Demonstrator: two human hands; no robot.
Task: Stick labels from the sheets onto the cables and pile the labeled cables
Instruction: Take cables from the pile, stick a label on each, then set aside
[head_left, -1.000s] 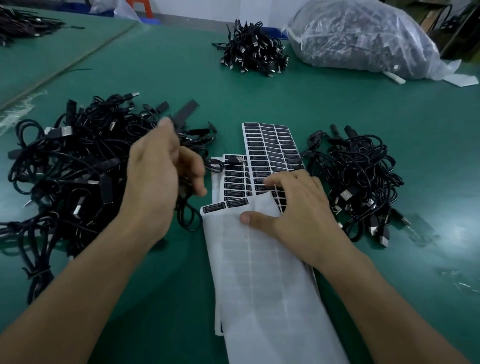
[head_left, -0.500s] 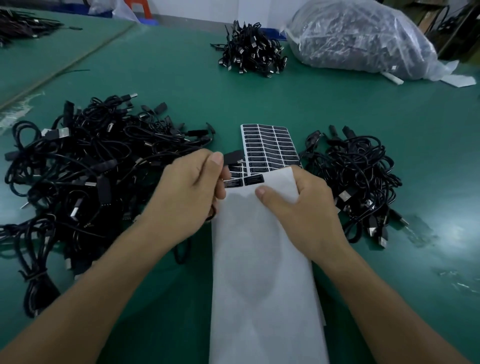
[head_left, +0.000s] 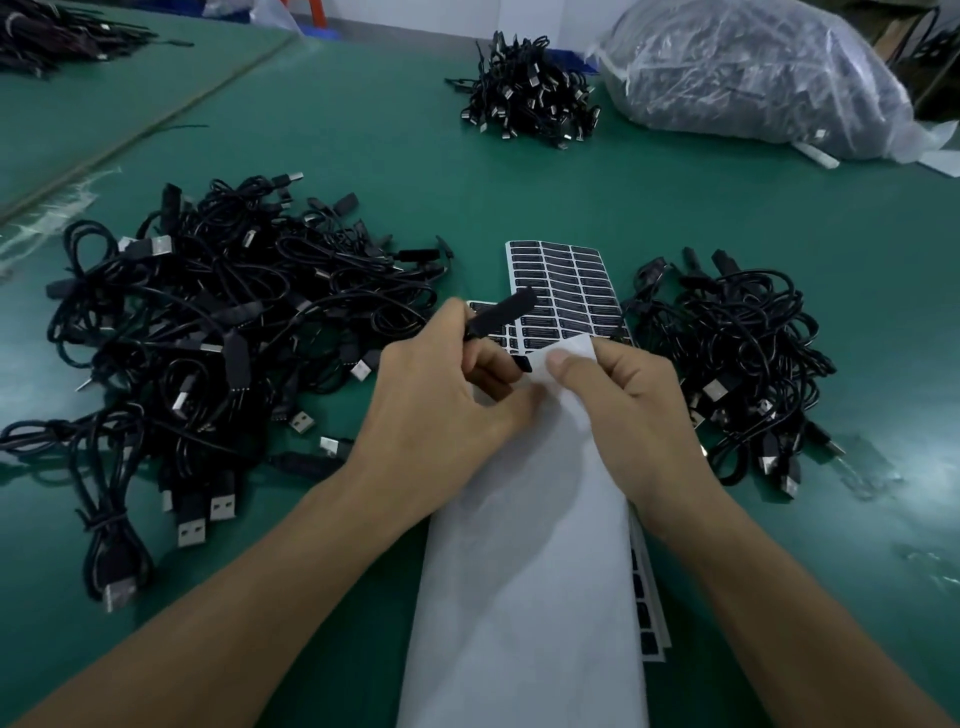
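2 bare forearms reach in from the lower left and lower right of the frame, ending in a bare left hand (head_left: 441, 395) and right hand (head_left: 634, 410); the right thumbnail is trimmed short.

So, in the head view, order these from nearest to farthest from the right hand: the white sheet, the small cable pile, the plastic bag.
1. white sheet, pinched by the right hand itself.
2. small cable pile, just to its right.
3. plastic bag, far back on the right.
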